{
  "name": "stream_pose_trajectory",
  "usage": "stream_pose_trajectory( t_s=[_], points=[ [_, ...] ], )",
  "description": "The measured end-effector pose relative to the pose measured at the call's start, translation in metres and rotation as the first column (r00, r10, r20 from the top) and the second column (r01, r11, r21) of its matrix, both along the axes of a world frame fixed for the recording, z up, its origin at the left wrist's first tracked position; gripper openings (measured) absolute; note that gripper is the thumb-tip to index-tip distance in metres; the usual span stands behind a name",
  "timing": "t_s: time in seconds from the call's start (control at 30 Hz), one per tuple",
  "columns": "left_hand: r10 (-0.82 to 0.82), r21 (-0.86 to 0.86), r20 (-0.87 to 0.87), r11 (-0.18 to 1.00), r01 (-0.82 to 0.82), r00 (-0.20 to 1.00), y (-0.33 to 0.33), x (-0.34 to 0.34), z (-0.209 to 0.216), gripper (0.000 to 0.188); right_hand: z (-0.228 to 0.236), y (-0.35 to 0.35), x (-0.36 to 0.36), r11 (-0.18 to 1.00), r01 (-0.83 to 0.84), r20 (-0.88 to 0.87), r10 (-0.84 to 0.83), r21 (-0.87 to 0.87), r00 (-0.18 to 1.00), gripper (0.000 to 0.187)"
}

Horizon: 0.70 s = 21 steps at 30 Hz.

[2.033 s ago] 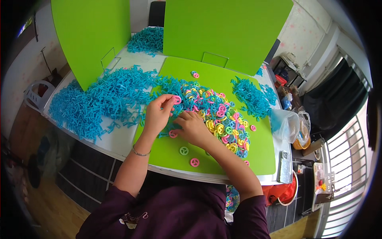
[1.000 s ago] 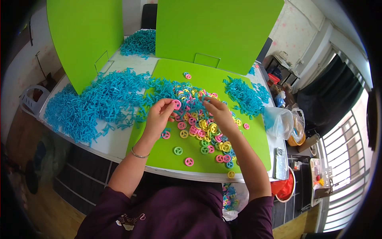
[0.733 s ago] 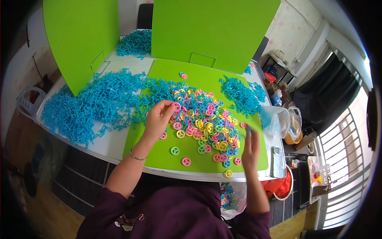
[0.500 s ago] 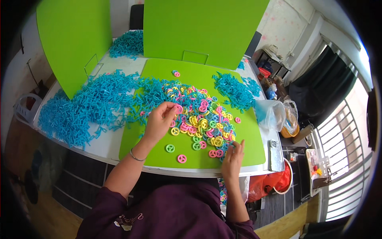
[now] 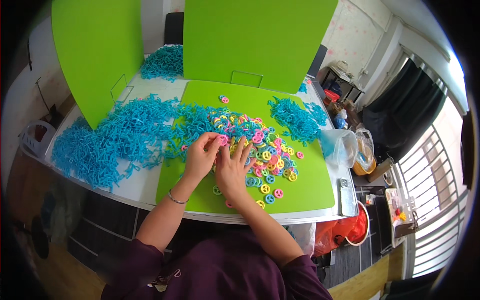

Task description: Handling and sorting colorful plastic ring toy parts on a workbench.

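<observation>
Between the thumb and forefinger of my left hand [image 5: 197,162] is a small pink plastic wheel [image 5: 223,140] with spokes. Close beside it, my right hand [image 5: 232,175] reaches over the near left side of the pile of colourful wheels [image 5: 272,155], its fingers stretched and apart. Its fingertips are near the pink wheel; whether they touch it I cannot tell. The pile mixes pink, yellow, green and blue wheels. Small blue plastic pieces [image 5: 195,120] adjoin it on the left. Nearer the front edge lie a loose yellow wheel [image 5: 265,189] and a loose blue wheel [image 5: 270,199].
A green mat [image 5: 310,190] covers part of the white table. Large heaps of blue pieces [image 5: 95,155] spread at left, with another heap [image 5: 295,117] at right. Upright green boards [image 5: 260,40] stand behind. A clear plastic container [image 5: 340,147] and a phone [image 5: 346,197] sit at the right edge.
My right hand has moved from the pile's near right side leftward to beside my left hand. My left hand keeps the pink wheel. Several wheels at the pile's near edge have shifted.
</observation>
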<state>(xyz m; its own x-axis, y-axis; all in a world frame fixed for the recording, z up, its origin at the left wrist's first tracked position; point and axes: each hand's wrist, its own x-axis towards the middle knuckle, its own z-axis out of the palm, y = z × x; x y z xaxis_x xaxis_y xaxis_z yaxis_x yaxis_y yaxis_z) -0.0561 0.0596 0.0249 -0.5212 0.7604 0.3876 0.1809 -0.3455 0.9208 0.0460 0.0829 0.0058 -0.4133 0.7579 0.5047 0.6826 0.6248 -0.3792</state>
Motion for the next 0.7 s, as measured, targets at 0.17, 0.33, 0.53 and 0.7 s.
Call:
stream_pose_trajectory(
  t_s=[0.17,0.33,0.53,0.7],
  points=[
    [0.154,0.019,-0.007,0.988,-0.154,0.988,-0.006,-0.024,-0.003,0.017,0.028,0.005,0.038,0.981,-0.159,-0.008,0.159,-0.113,0.987,0.027],
    [0.095,0.044,0.098,0.994,-0.1,0.991,-0.005,-0.018,0.006,0.018,0.013,-0.009,0.112,0.812,-0.582,0.107,0.576,0.035,0.81,0.023],
    [0.092,0.032,-0.024,0.995,-0.091,0.996,-0.005,-0.013,-0.001,0.016,0.002,0.019,0.081,0.581,-0.812,0.26,0.794,-0.056,0.55,0.027],
    [0.008,0.003,0.11,1.0,-0.008,0.994,-0.007,-0.008,0.003,0.014,0.002,0.059,0.05,0.578,-0.805,0.123,0.796,0.134,0.593,0.022]
  ],
)
